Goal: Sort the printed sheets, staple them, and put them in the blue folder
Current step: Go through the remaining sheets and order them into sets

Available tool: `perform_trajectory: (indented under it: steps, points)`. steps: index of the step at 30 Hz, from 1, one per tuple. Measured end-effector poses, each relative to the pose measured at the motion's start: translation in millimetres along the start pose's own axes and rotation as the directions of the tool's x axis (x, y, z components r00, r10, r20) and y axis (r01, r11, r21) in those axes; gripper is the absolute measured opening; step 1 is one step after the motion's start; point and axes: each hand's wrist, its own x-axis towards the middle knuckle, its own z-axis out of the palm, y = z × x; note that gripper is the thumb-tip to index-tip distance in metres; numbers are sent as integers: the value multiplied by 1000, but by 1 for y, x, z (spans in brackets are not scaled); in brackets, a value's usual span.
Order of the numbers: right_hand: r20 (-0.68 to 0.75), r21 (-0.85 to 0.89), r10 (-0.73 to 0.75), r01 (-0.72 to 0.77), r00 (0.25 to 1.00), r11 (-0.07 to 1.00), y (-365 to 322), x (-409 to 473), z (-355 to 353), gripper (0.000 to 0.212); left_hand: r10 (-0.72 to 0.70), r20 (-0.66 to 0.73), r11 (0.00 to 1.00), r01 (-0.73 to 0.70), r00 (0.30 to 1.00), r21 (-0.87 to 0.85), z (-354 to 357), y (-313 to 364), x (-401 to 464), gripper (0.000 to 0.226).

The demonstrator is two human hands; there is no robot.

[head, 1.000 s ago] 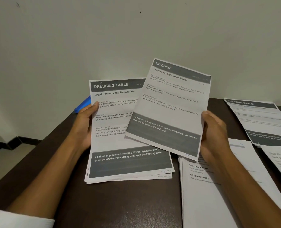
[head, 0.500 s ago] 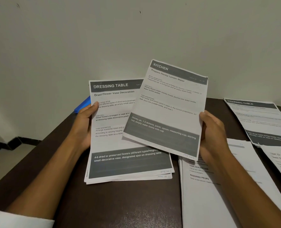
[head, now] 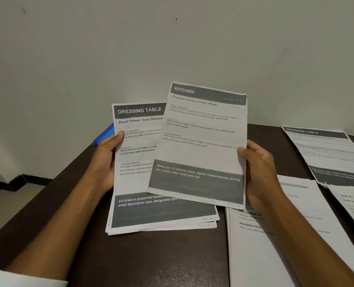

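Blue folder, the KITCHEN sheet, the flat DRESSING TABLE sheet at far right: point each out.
Blue plastic folder (head: 104, 135): head view, visible corner behind the left hand.
White KITCHEN sheet (head: 201, 150): head view, middle of the page.
Flat DRESSING TABLE sheet (head: 325, 150): head view, its white body.

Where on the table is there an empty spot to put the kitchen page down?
Bare dark table shows in front of the Dressing Table stack, between the left arm and the white sheets on the right. A small bare patch lies at the back, behind the right hand. The right side is crowded with overlapping sheets.
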Motion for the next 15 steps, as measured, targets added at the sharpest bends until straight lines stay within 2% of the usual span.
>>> perform_trajectory:
  steps: [10, 15]
  points:
    - [37, -110, -54, 57, 998, 992, 2, -8, 11, 24, -3, -1, 1000, 3, 1000, 0, 1, 1, -2, 37]
    - [47, -83, -49, 53, 998, 995, 2, -9, 12, 27, 11, 7, 1000, -11, 1000, 21, -1, 0, 0, 38]
